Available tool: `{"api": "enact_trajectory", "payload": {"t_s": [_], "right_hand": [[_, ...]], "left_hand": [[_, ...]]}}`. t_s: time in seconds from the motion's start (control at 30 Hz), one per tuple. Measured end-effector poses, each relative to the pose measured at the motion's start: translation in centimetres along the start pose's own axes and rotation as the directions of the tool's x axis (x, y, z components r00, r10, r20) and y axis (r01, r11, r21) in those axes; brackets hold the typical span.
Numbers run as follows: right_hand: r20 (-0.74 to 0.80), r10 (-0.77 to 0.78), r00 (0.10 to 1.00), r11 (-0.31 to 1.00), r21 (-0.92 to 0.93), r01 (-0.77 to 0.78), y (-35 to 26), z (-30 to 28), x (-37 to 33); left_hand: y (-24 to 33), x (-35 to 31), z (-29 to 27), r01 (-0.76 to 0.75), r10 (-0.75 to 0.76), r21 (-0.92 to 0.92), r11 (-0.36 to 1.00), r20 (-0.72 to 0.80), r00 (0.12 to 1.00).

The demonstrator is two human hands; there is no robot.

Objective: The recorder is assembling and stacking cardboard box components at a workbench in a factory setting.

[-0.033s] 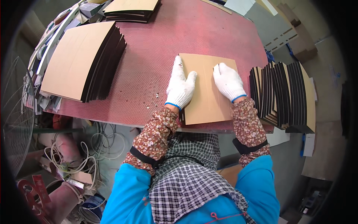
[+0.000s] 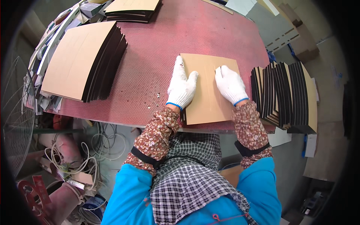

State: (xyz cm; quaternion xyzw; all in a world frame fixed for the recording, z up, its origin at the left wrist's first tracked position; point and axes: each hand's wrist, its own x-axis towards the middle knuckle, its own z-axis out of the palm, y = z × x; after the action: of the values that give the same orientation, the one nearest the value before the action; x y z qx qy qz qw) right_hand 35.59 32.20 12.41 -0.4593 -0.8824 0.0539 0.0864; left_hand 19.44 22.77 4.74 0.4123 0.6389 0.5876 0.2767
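Observation:
A tan rectangular board (image 2: 208,101) lies near the front edge of the red mesh-covered table (image 2: 176,33), with dark edges showing below its left side. My left hand (image 2: 182,86), in a white knit glove, rests along the board's left edge. Its fingers are stretched out and the thumb stands apart on the board. On the board's right half is my right hand (image 2: 230,84), gloved the same way, with the fingers curled together. Whatever they may hold is hidden. Faint lines run down the board's face between the hands.
A tall stack of tan boards with black edges (image 2: 77,60) stands at the left, another stack (image 2: 133,7) behind it. More black-edged boards (image 2: 287,95) lean in a row at the right. Small scraps (image 2: 158,96) lie left of my left hand. Hoses (image 2: 56,157) hang below the table.
My right hand has shifted very slightly toward me and to the right over the board. The left hand and the board stay in place.

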Motion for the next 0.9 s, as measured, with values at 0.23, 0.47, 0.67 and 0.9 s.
{"api": "enact_trajectory", "payload": {"t_s": [0.23, 0.47, 0.67, 0.9], "right_hand": [[0.034, -0.267, 0.963, 0.946, -0.18, 0.269, 1.0, -0.4, -10.6], [0.13, -0.096, 0.987, 0.994, -0.033, 0.101, -3.2, -2.4, -14.0], [0.089, -0.202, 0.975, 0.974, -0.088, 0.21, -3.8, -1.1, -11.5], [-0.004, -0.242, 0.97, 0.954, -0.185, 0.237, -2.3, 2.0, -3.2]], "left_hand": [[-0.1, 0.1, 0.0, -0.034, 0.035, 0.074, 0.997, -0.02, 0.999], [0.5, -0.3, 0.3, -0.019, 0.021, 0.061, 0.998, -0.027, 0.999], [-0.5, -0.2, 0.3, -0.033, 0.033, 0.003, 0.999, -0.056, 0.998], [-0.5, -0.1, 0.3, -0.023, 0.027, 0.075, 0.997, -0.051, 0.998]]}}
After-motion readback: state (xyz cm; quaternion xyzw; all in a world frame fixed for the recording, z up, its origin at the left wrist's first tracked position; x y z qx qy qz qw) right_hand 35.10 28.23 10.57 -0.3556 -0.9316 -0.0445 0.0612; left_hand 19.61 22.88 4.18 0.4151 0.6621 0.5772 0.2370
